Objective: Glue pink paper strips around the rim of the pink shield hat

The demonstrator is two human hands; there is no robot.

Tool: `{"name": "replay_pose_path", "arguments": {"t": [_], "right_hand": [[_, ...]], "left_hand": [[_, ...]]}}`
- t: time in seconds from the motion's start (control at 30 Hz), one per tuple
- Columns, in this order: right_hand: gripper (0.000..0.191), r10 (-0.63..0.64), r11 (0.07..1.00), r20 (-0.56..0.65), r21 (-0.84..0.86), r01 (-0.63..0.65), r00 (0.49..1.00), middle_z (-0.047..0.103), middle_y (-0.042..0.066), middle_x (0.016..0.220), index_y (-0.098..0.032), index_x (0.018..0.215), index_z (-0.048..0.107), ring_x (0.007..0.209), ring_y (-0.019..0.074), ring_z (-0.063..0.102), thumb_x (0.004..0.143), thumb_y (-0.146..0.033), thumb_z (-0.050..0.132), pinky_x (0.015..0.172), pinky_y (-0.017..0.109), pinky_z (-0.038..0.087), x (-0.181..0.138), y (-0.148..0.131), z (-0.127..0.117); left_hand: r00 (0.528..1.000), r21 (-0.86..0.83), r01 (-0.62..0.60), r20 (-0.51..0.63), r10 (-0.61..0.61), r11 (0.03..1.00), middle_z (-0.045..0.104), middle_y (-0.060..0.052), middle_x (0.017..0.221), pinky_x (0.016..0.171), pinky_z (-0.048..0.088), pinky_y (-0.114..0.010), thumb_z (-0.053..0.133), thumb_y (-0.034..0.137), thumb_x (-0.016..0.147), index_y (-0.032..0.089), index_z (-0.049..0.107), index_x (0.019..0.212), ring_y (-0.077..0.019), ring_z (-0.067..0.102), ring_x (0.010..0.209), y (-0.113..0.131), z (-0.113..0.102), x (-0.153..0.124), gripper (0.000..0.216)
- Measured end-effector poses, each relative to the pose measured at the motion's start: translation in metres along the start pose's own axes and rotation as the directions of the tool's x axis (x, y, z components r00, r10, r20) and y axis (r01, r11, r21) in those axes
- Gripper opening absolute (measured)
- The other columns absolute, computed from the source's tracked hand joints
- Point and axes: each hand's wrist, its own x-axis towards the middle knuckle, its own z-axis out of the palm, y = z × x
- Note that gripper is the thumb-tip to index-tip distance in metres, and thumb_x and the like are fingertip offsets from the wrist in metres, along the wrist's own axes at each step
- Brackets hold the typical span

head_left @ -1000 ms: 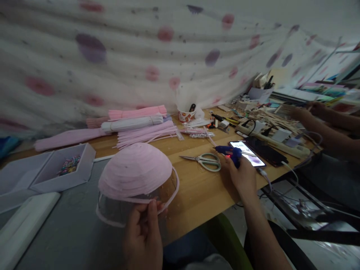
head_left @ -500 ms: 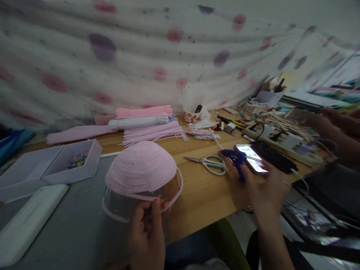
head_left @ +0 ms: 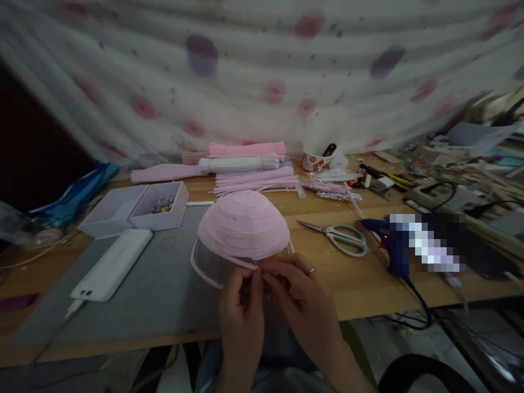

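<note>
A pale pink dome point(head_left: 243, 224) built up of banded rows stands over a clear lower part, with a pink fuzzy strip point(head_left: 207, 275) curving round its lower edge. My left hand point(head_left: 242, 305) pinches this strip at the near side between thumb and fingers. Close against it, my right hand point(head_left: 301, 292) is also closed on the strip, fingertips together, with a ring on one finger. The exact spot between the fingertips is hidden. To the right lie scissors point(head_left: 346, 240) with pale green handles and a blue glue gun point(head_left: 395, 248) with a small red light.
Bundles of pink and white fuzzy stems point(head_left: 254, 177) lie behind the dome. On the left are an open white box point(head_left: 180, 210) of beads and a white power bank point(head_left: 112, 265) on a grey mat point(head_left: 176, 305). A paper cup point(head_left: 315, 162) and tools stand at the back.
My right hand has left the glue gun, which now lies on the table, and come over to the strip beside my left hand. The view has turned left.
</note>
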Motion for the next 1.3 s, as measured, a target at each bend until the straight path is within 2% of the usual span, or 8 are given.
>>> {"name": "replay_pose_path", "arguments": {"t": [0.17, 0.5, 0.67, 0.87, 1.07, 1.3], "right_hand": [[0.019, -0.033, 0.999, -0.001, -0.04, 0.033, 0.999, 0.071, 0.004, 0.09, -0.023, 0.097, 0.072, 0.082, 0.0159, 0.068, 0.092, -0.012, 0.057, 0.07, 0.026, 0.057, -0.001, 0.005, -0.003], [0.016, -0.059, 0.996, 0.019, -0.059, 0.06, 0.998, 0.07, 0.004, 0.089, -0.023, 0.094, 0.071, 0.081, 0.0159, 0.068, 0.091, -0.013, 0.058, 0.069, 0.026, 0.057, 0.003, 0.009, -0.001], [0.01, -0.02, 0.998, -0.082, -0.062, 0.015, 0.996, 0.069, 0.003, 0.087, -0.024, 0.089, 0.069, 0.077, 0.0156, 0.068, 0.089, -0.017, 0.062, 0.066, 0.025, 0.057, 0.005, 0.009, 0.004], [0.008, -0.024, 0.995, -0.139, -0.101, 0.01, 0.99, 0.068, 0.002, 0.083, -0.023, 0.088, 0.069, 0.073, 0.015, 0.067, 0.087, -0.016, 0.064, 0.062, 0.025, 0.056, 0.006, 0.011, 0.006], [0.008, -0.038, 0.993, -0.122, -0.117, 0.024, 0.992, 0.067, 0.001, 0.083, -0.022, 0.088, 0.068, 0.07, 0.0134, 0.063, 0.087, -0.015, 0.064, 0.061, 0.024, 0.052, 0.007, 0.011, 0.004], [0.009, -0.036, 0.998, -0.079, -0.053, 0.032, 0.996, 0.064, -0.001, 0.078, -0.021, 0.084, 0.065, 0.068, 0.0118, 0.058, 0.086, -0.013, 0.063, 0.06, 0.024, 0.047, 0.012, 0.013, 0.002]], "left_hand": [[1.0, -0.064, 0.003, 0.031, -0.001, 0.998, 0.067, 0.003, 0.066, 0.06, 0.049, -0.019, 0.061, 0.038, 0.088, 0.022, 0.064, 0.071, -0.0123, 0.062, 0.062, 0.002, 0.001, 0.0, 0.023], [0.999, -0.046, 0.024, 0.03, -0.023, 0.999, 0.062, 0.003, 0.064, 0.06, 0.046, -0.019, 0.06, 0.039, 0.089, 0.021, 0.062, 0.07, -0.012, 0.056, 0.062, -0.001, 0.001, 0.0, 0.027], [0.999, -0.057, 0.044, 0.02, -0.043, 0.997, 0.07, 0.0, 0.075, 0.064, 0.05, -0.021, 0.06, 0.038, 0.089, 0.021, 0.066, 0.077, -0.014, 0.063, 0.068, 0.0, 0.003, -0.002, 0.022], [0.999, -0.046, 0.033, 0.016, -0.032, 0.998, 0.071, -0.001, 0.072, 0.062, 0.051, -0.022, 0.061, 0.036, 0.088, 0.021, 0.066, 0.074, -0.0143, 0.065, 0.066, 0.002, 0.004, -0.001, 0.022], [1.0, -0.038, 0.026, 0.018, -0.025, 0.999, 0.071, -0.001, 0.073, 0.063, 0.052, -0.023, 0.059, 0.036, 0.09, 0.021, 0.065, 0.076, -0.0146, 0.066, 0.066, 0.002, 0.003, -0.002, 0.021], [0.999, -0.018, 0.01, 0.037, -0.009, 1.0, 0.069, 0.0, 0.072, 0.062, 0.049, -0.022, 0.058, 0.035, 0.091, 0.021, 0.064, 0.074, -0.0131, 0.062, 0.065, 0.001, 0.002, 0.0, 0.022]]}}
